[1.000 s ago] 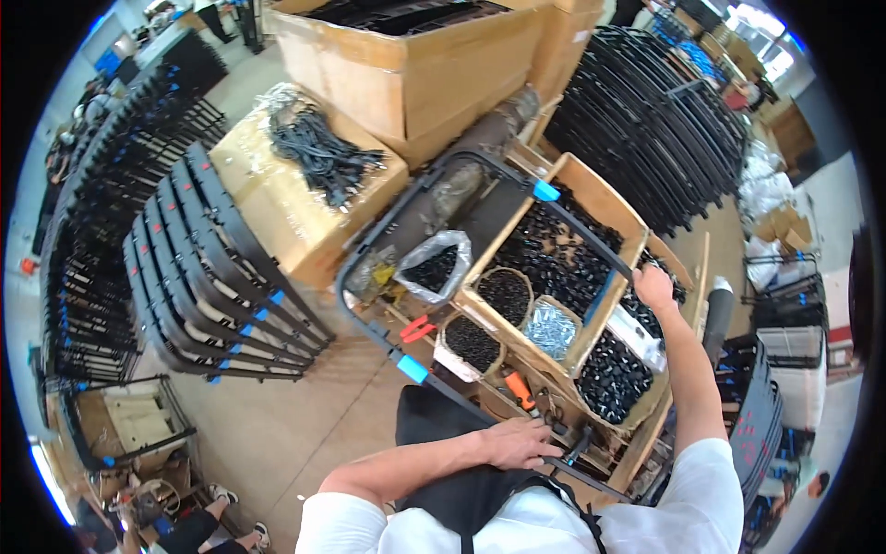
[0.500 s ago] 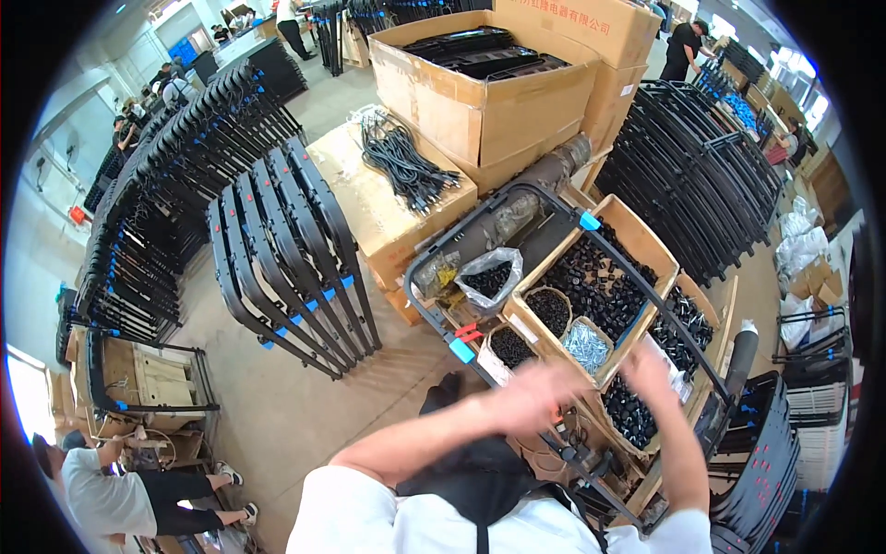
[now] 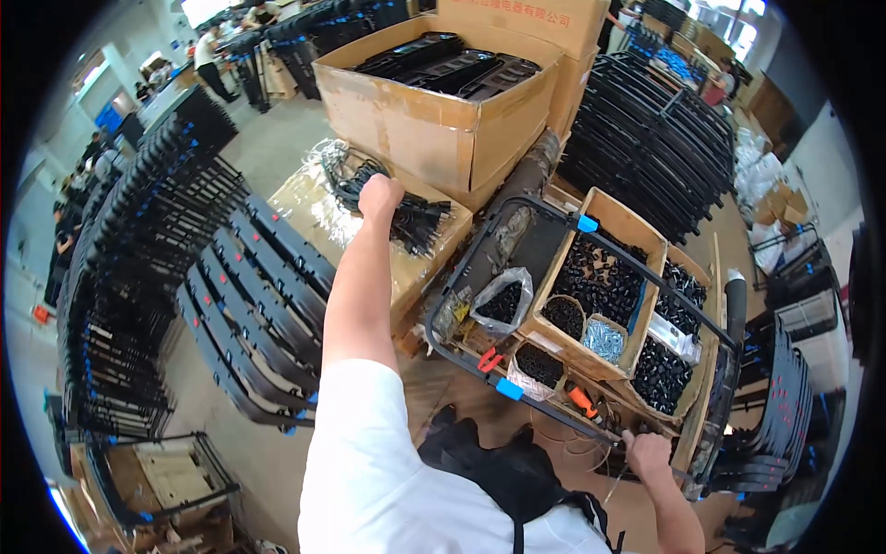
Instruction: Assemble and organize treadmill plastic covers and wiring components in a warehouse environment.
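Observation:
My left hand is stretched far forward, its fingers closed at a bundle of black cables on a cardboard box. The fingertips are mostly hidden behind the fist. Close to my body on the right, my right hand is wrapped round the near bar of a black tubular frame with blue clips. That frame lies across wooden bins of small parts. An orange-handled tool and red pliers-like handles are near its front bar.
Beside the bins lies a clear bag of black pieces. Silver screws fill one small container. A large open carton of black parts stands behind. Black frames stand in rows at left, with more frames stacked at right.
My left hand has gone from above the parts bins to the cables, forward and left. My right hand has dropped from the bins to the frame's near bar. The view has shifted.

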{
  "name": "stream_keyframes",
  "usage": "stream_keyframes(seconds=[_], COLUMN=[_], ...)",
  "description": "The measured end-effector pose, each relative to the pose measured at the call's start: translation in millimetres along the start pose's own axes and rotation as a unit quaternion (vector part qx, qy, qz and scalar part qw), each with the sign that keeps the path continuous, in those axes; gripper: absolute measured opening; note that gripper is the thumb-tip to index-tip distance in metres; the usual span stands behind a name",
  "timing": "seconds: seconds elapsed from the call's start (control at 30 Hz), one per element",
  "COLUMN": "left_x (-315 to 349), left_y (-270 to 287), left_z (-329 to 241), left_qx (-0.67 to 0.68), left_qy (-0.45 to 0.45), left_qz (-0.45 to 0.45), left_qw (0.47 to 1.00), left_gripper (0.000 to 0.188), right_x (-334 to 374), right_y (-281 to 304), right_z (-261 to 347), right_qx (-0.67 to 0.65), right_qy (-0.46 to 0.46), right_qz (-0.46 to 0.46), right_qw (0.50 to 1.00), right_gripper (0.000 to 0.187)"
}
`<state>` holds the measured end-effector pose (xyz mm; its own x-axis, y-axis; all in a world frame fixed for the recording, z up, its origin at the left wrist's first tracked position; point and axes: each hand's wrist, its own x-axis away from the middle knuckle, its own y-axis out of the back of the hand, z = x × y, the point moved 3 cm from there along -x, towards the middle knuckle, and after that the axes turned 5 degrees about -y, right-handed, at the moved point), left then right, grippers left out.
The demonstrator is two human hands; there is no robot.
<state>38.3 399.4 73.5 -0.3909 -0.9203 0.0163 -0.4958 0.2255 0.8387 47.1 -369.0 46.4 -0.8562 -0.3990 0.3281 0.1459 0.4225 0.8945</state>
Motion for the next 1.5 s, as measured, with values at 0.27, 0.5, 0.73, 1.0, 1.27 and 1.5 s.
stream_keyframes(seconds=[0.27, 0.5, 0.73, 1.0, 1.27, 1.5], left_x=[-74, -130, -28, 192, 385, 428], left_y=[-12, 6, 105, 117, -21, -98], left_z=[12, 66, 8, -27, -15, 17], left_qx=[-0.145, 0.497, 0.710, 0.634, 0.488, 0.380], left_qy=[-0.021, 0.125, -0.111, -0.143, -0.218, -0.302], left_qz=[0.114, 0.032, -0.148, -0.001, 0.458, 0.462], left_qw=[0.983, 0.858, 0.680, 0.760, 0.710, 0.742], left_gripper=[0.045, 0.034, 0.015, 0.022, 0.018, 0.027], right_x=[9, 8, 26, 37, 23, 19], right_y=[18, 17, 29, -11, -24, -1], right_z=[20, 27, 36, 21, 13, 25], right_qx=[0.040, -0.011, -0.035, 0.054, 0.077, 0.002], right_qy=[-0.082, -0.078, -0.104, -0.073, -0.093, -0.132], right_qz=[0.093, 0.036, 0.056, 0.138, 0.127, 0.029], right_qw=[0.991, 0.996, 0.992, 0.986, 0.985, 0.991], right_gripper=[0.056, 0.062, 0.040, 0.022, 0.016, 0.023])
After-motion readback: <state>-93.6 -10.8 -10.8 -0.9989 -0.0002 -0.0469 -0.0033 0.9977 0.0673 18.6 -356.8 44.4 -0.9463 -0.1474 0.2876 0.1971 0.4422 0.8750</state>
